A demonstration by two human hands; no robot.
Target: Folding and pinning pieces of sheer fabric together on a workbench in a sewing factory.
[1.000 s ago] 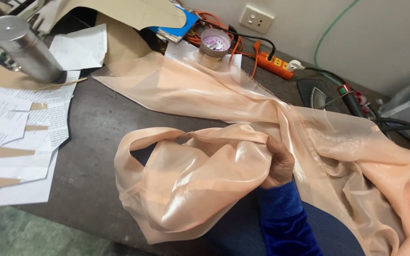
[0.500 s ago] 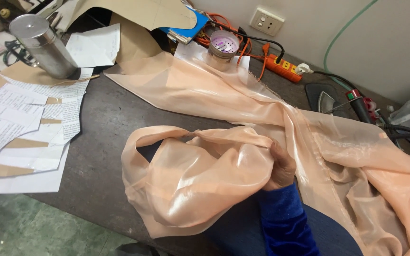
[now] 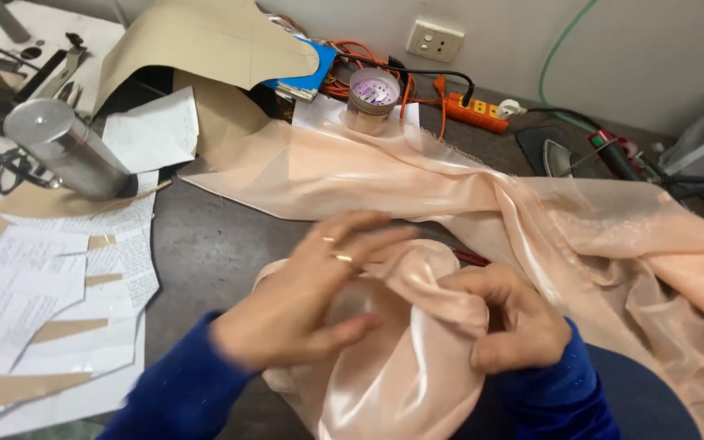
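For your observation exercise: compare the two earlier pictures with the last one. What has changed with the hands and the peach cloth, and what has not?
The left hand has come into view and now lies open over the bunched peach cloth, blurred with motion. The right hand still grips a fold. The wide open loop of cloth has been gathered in. The metal cylinder, papers and power strip stayed put.

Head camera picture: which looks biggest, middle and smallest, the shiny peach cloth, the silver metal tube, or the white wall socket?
1. Peach cloth, spread across most of the table.
2. Silver metal tube.
3. White wall socket, though it sits farther from the camera, which shrinks it a bit.
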